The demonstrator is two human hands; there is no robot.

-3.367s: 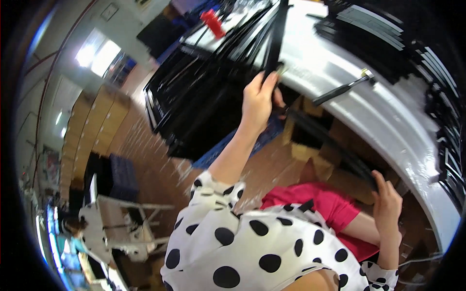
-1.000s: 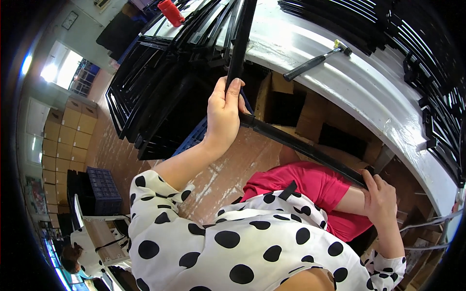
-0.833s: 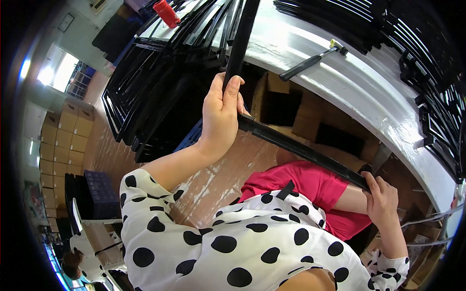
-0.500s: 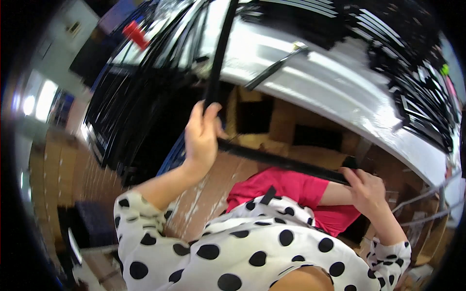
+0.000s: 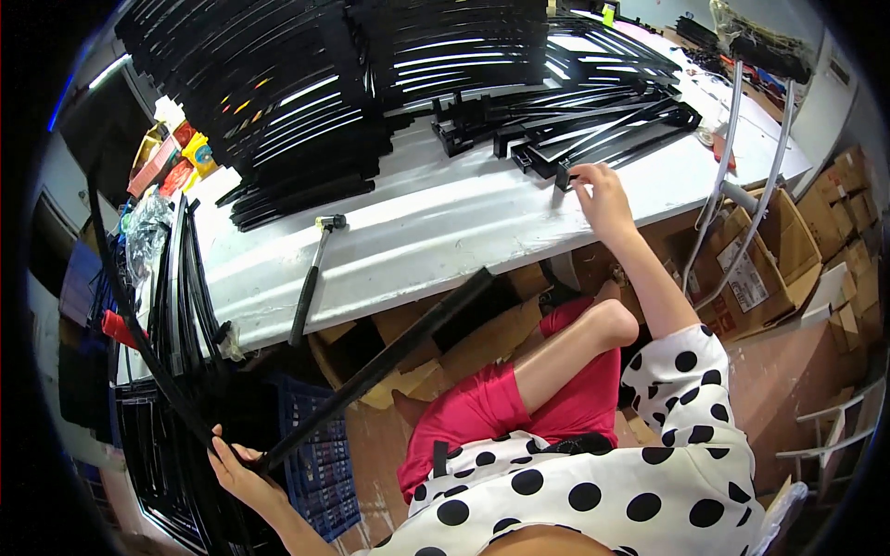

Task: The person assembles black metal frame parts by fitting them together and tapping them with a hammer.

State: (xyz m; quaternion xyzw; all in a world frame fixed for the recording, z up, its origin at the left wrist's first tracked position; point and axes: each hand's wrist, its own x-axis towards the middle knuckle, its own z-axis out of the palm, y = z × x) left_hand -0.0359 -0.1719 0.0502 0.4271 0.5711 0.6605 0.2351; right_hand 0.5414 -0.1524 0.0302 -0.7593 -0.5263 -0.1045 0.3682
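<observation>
At the lower left, my left hand (image 5: pixel 239 474) grips a black L-shaped frame piece (image 5: pixel 380 366) close to its corner. One long bar of it rises toward the upper left; the shorter one slants up to the right, its end near the table edge. Over the white table (image 5: pixel 408 264), my right hand (image 5: pixel 603 202) is closed at the fingertips on a small black corner piece (image 5: pixel 562 178). Just beyond it lies a group of black strips with corner pieces (image 5: pixel 556 130). A mallet (image 5: pixel 313 278) with a black handle rests on the table between my hands.
Stacked black strips (image 5: pixel 306 102) cover the table's far part. More strips (image 5: pixel 176 296) stand at the left beside a red tube (image 5: pixel 123 329). A blue crate (image 5: pixel 315 463) sits on the floor. Metal tubing (image 5: pixel 742 167) and cardboard boxes (image 5: pixel 769 250) are at the right.
The view has swung to the right. My right hand has let go of the frame's bar and reached to the small corner piece on the table; my left hand still holds the frame.
</observation>
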